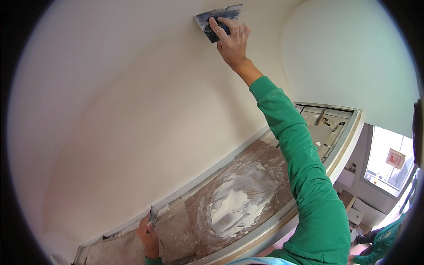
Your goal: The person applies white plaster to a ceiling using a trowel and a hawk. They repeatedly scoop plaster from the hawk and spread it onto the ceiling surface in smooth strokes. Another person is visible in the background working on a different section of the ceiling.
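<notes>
High up against the pale wall [176, 101], my right hand [234, 44] grips a wide putty knife [218, 20]. Its dark blade is smeared with white, and its edge appears to lie on the wall. The thumb and fingers are closed on it, with my green-sleeved arm stretched upward. Low on the left, my left hand [149, 236] is closed round a smaller putty knife [153, 215], its handle mostly hidden in the fingers. Between my arms, a heap of white filler paste [240, 201] is spread over a brown board [181, 245].
The board lies in a long recessed ledge with a raised pale rim [329, 165]. Metal framing and small debris show at the ledge's far end [324, 119]. Below right are a window [388, 154], drawers [355, 216] and another person's green sleeve [386, 243].
</notes>
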Motion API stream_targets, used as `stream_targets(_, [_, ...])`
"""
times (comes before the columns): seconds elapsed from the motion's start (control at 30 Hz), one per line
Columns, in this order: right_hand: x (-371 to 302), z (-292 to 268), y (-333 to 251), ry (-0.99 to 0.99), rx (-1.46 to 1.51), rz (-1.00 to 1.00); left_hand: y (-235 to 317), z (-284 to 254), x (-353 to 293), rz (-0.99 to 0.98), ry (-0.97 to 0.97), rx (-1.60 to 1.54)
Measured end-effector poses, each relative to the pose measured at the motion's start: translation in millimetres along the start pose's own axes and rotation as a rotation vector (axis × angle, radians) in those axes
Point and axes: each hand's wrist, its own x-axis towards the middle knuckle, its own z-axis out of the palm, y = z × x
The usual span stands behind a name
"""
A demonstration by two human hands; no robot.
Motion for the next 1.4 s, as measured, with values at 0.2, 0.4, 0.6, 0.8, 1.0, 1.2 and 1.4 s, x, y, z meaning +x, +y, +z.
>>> stream_targets(0.2, [-34.0,13.2,-9.1,-0.114,0.029,0.017,-4.7,2.4,1.5,0.049,0.027,0.003])
stream_targets(0.4, [-58.6,14.3,-19.5,-0.163,0.102,0.047,-5.8,2.2,1.7,0.021,0.026,-0.009])
stream_targets(0.6, [-75.4,-28.8,-35.6,-0.43,0.177,0.146,-15.1,9.2,-1.3,-0.234,-0.006,-0.048])
stream_targets(0.8, [-66.9,-109.1,-68.8,-0.558,0.647,0.148,-9.7,39.7,17.9,-0.651,0.208,-0.99])
stream_targets(1.0, [19.1,-239.0,-152.6,-0.674,1.454,0.027,119.6,41.4,74.4,-0.897,-0.144,-1.585])
stream_targets(1.2, [28.0,-289.7,-157.6,-0.533,1.477,-0.082,196.3,39.0,102.3,-0.734,-0.442,-1.75])
stream_targets(1.4, [-22.0,-228.1,-76.7,-0.756,0.994,-0.168,212.5,41.3,100.4,-0.812,-0.029,-1.588])
